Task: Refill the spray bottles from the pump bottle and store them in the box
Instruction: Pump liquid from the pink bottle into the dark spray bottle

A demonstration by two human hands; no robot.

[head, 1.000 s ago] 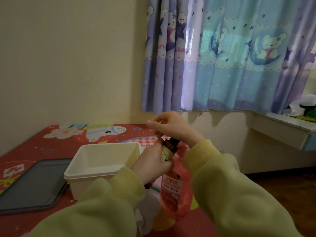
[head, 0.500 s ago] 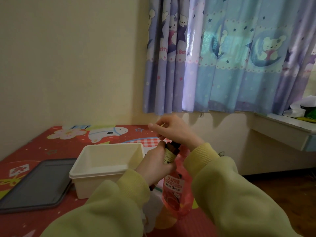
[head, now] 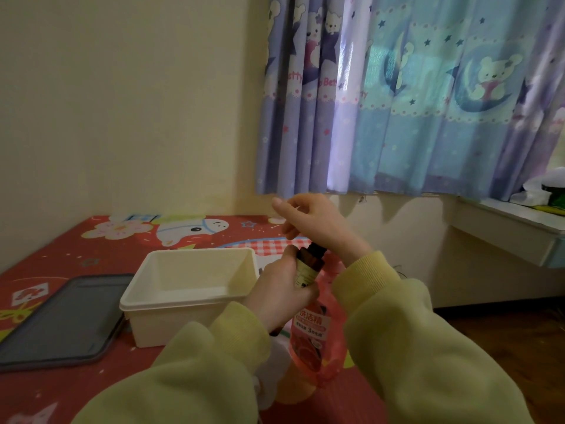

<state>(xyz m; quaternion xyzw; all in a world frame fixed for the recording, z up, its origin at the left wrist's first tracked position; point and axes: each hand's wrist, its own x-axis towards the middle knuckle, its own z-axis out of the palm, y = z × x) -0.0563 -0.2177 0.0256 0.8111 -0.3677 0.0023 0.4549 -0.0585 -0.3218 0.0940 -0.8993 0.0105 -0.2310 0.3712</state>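
Note:
My left hand (head: pixel 279 296) grips a small dark brown spray bottle (head: pixel 307 266) with a pale label, held upright above the table. My right hand (head: pixel 315 223) is closed over the bottle's dark top, with the forefinger sticking out to the left. Right behind and below the bottle stands the pink pump bottle (head: pixel 315 341), its top hidden by my hands. The empty cream box (head: pixel 183 296) sits on the table just left of my left hand.
A grey tray (head: pixel 61 322) lies flat left of the box on the red patterned table cover (head: pixel 101 249). Something white (head: pixel 275 371) lies under my left sleeve. A white shelf (head: pixel 504 228) juts out at the right under the curtain.
My hands and the bottle have stayed together in nearly the same spot. My right hand has turned slightly on the bottle's top. The camera has tilted a little.

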